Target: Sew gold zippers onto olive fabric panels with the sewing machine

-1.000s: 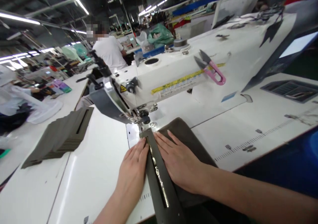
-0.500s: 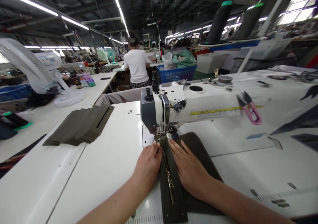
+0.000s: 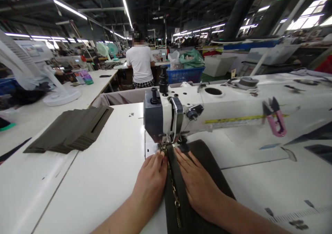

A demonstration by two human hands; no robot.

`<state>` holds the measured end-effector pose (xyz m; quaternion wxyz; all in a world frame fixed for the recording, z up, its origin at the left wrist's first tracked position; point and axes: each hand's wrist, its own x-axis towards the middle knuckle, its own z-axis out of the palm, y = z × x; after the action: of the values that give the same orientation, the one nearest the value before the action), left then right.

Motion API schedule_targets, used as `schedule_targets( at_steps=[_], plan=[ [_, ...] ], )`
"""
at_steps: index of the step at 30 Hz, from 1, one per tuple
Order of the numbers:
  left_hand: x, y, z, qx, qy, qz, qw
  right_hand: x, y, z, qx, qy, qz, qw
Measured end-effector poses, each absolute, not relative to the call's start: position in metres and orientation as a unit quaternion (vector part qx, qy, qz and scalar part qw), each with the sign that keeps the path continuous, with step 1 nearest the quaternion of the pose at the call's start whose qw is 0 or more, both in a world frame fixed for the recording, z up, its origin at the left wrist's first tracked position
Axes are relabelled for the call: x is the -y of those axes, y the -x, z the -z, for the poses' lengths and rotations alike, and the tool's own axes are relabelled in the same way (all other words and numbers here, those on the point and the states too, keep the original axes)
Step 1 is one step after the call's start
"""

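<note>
A dark olive panel (image 3: pixel 190 206) with a brass-coloured zipper (image 3: pixel 174 189) down its middle lies under the head of a white sewing machine (image 3: pixel 168 118). My left hand (image 3: pixel 151 175) is closed along the panel's left edge, its fingers bent and pressed together just in front of the presser foot (image 3: pixel 164 146). To the right of the zipper, my right hand (image 3: pixel 198 180) rests flat with fingers stretched out on the panel, the tips close to the machine's foot. A zipper pull (image 3: pixel 177 204) hangs towards me between the two wrists. The needle point is hidden.
Stacked olive panels (image 3: pixel 70 130) lie left on the white table (image 3: pixel 103 178). Pink thread snips (image 3: pixel 276 119) sit against the machine arm. A white fan (image 3: pixel 62 95) stands farther left. Ahead, a person (image 3: pixel 140 66) in a white shirt faces away beside a blue crate (image 3: pixel 185 75).
My view has shifted and moved slightly nearer the machine. Both hands keep nearly the same places beside the zipper, and the zipper pull sits a little lower in view.
</note>
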<state>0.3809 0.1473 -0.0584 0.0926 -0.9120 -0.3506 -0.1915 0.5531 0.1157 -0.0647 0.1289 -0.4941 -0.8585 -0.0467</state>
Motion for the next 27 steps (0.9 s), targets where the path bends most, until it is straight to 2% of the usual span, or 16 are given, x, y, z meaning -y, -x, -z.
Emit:
schedule_targets(
  at_steps=[15,27],
  plan=[
    [-0.149,-0.382,0.054,0.349,0.915,0.19,0.067,-0.117,-0.553,0.065,0.855,0.505,0.03,0.115],
    [-0.159,-0.377,0.052,0.335,0.917,0.205,0.069,-0.121,-0.549,0.061,0.846,0.504,0.017,0.175]
  ],
)
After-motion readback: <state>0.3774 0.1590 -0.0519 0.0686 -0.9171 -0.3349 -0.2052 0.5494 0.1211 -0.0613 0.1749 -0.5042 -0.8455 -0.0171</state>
